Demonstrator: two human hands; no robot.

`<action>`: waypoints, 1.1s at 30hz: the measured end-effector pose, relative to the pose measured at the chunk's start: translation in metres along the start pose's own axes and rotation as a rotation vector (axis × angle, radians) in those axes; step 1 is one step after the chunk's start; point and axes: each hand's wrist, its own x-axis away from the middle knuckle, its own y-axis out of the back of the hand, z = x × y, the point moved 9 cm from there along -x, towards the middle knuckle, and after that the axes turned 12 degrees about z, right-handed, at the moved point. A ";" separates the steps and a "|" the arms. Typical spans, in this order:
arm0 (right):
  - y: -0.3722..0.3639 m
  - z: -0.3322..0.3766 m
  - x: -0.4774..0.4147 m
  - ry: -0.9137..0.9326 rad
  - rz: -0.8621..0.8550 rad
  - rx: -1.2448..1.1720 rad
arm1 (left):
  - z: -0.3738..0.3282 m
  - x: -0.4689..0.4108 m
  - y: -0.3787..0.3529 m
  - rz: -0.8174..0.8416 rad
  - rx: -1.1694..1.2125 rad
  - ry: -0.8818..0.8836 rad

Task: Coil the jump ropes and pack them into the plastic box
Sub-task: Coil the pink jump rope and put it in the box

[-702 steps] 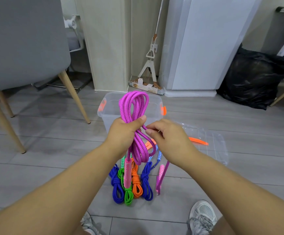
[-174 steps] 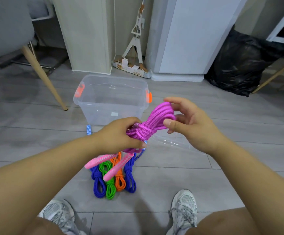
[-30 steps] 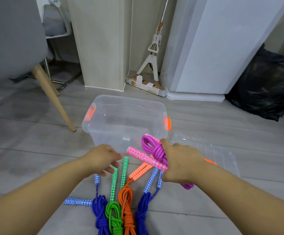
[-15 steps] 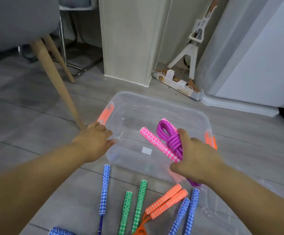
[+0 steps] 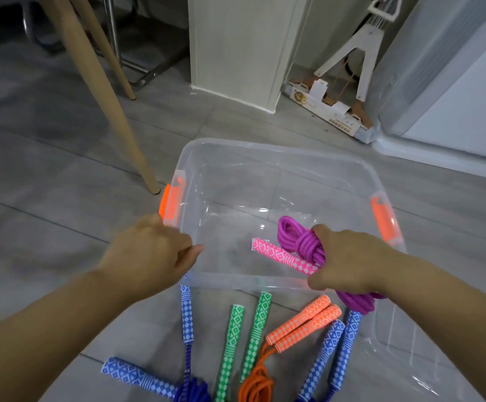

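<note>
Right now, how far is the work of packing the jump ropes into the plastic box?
Done: the purple rope is coiled and wrapped. In hand: the right hand holds it over the plastic box, the left hand at its rim. Left: blue rope, green rope, orange rope and second blue rope lie on the floor.
</note>
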 end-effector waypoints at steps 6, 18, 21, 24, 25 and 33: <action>0.015 0.018 -0.010 0.015 -0.003 -0.104 | 0.033 -0.038 0.011 0.028 0.133 0.247; -0.004 0.080 -0.131 0.015 -0.017 -0.635 | 0.068 -0.054 -0.009 -0.143 0.255 0.261; -0.019 0.100 -0.158 0.001 0.001 -0.678 | 0.071 -0.055 -0.011 -0.162 0.283 0.225; -0.038 0.118 -0.178 -0.010 0.013 -0.700 | 0.071 -0.054 -0.011 -0.178 0.312 0.213; -0.043 0.124 -0.183 -0.002 0.019 -0.731 | 0.072 -0.053 -0.011 -0.183 0.327 0.214; -0.086 0.113 -0.199 -0.172 0.154 -1.047 | 0.072 -0.052 -0.009 -0.190 0.429 0.226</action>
